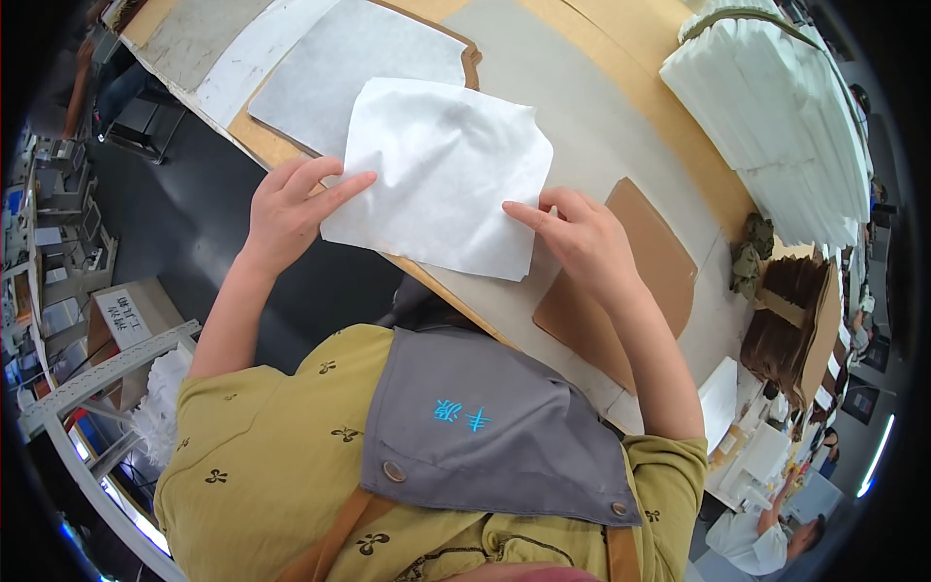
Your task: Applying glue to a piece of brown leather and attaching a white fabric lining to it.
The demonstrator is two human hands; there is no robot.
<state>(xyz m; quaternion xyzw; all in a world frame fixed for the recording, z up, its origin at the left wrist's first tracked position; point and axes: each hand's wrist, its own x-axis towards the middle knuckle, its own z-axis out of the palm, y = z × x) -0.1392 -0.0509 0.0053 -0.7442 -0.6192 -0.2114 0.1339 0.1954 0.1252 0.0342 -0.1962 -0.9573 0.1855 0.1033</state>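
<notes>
A white, slightly creased sheet with trimmed corners is held up in front of me, over the table's near edge. My left hand pinches its left side, index finger lying along the front. At the lower right edge my right hand grips it the same way, thumb hidden behind. Beyond the sheet lies a stack of pale, similarly shaped pieces with a brown edge showing beneath. To the right, partly under my right forearm, rests a brown cardboard-like piece.
The table runs diagonally in front of me. A tall bundle of white sheets is tied at the far right. Nearer stand stacked brown pieces and a crumpled green cloth. A metal frame and a carton are at left.
</notes>
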